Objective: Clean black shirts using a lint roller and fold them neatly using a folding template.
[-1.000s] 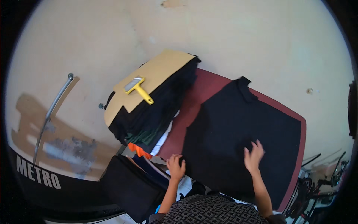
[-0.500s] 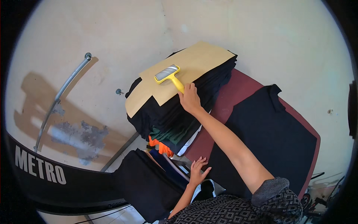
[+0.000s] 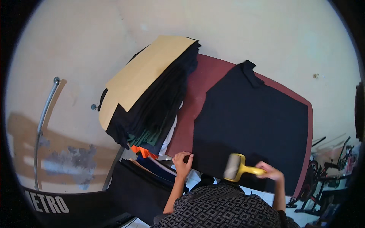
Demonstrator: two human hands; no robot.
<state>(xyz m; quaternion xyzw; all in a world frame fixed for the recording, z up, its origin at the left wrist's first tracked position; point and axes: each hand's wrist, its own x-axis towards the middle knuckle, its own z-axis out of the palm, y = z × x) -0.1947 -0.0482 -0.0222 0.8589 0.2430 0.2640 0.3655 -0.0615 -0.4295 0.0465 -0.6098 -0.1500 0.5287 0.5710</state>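
A black shirt [image 3: 251,121] with a collar lies spread on the dark red board [image 3: 182,129]. My right hand [image 3: 270,171] grips the yellow handle of a lint roller [image 3: 235,167], whose pale roll is over the shirt's near edge. Whether the roll touches the cloth cannot be told. At the shirt's near left corner, my left hand [image 3: 183,162] has its fingers bent and its thumb against the cloth edge, closed on it.
To the left stands a tall stack of folded dark clothes [image 3: 159,91] topped by a tan cardboard template [image 3: 148,64]. Nearer, black cloth [image 3: 133,190] hangs over a black bar. A metal rail [image 3: 43,117] is on the left wall; exercise-bike-like gear [image 3: 315,174] stands right.
My right hand has carried the lint roller from the cardboard on the stack down to the shirt's near edge. My left hand's spread fingers have closed at the shirt's corner. The view has shifted rightward.
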